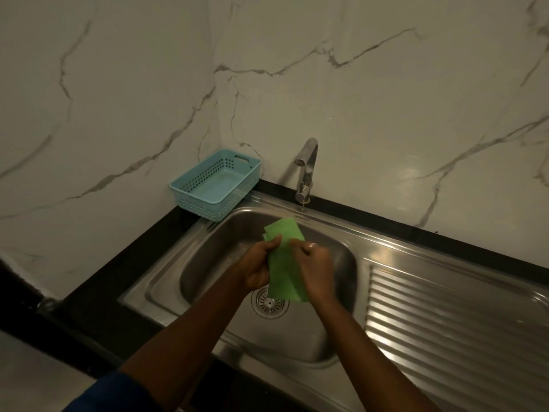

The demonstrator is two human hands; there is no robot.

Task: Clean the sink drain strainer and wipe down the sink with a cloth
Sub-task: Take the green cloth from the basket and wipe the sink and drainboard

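Observation:
Both hands hold a green cloth [285,264] above the steel sink [208,263]. My left hand [259,267] grips the cloth's left edge with curled fingers and thumb. On the cloth's right side, my right hand [315,267] pinches it. The cloth hangs folded between them, its lower end covering part of the round drain strainer [265,304], which sits in the basin floor below the hands.
A chrome tap [306,171] stands behind the basin. A light blue plastic basket [215,184] sits on the black counter at the back left corner. A ribbed steel draining board [445,316] lies to the right. Marble walls enclose the back and left.

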